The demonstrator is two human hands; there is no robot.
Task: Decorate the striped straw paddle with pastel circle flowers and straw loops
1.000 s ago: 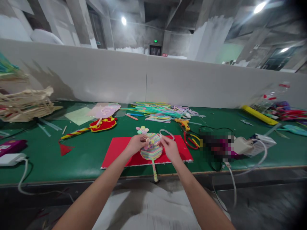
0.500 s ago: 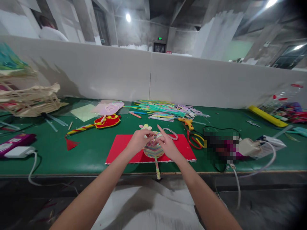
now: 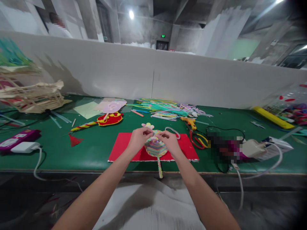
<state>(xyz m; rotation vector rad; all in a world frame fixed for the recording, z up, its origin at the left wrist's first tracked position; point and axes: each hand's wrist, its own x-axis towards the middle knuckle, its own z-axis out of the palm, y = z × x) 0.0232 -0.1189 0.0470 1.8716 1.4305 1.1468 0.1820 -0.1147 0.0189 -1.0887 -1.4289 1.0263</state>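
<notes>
A round fan [image 3: 156,149] with wavy pastel stripes and a twisted handle lies on a red board [image 3: 122,148], its handle reaching over the table's front edge. Both hands are over its upper part. My left hand [image 3: 142,138] has its fingers pressed together at the fan's upper left. Facing it, my right hand [image 3: 168,139] pinches at the upper right; whatever sits between the fingertips is too small to name. Small pink pieces show below the fingertips. A flower [image 3: 148,126] with pastel petals is just behind my left hand, and a pale loop [image 3: 174,131] lies behind my right.
Behind lie colourful pipe cleaners [image 3: 165,108] and a red fan [image 3: 110,119] with a tassel. To the right are a glue gun [image 3: 189,122], scissors [image 3: 198,140] and a yellow bar [image 3: 273,117]. A power strip [image 3: 20,140] is left. A person [image 3: 57,27] is beyond the partition.
My right hand's raised index finger has folded down into a pinch, and both hands' fingertips sit closer over the fan. The whole view has shifted slightly.
</notes>
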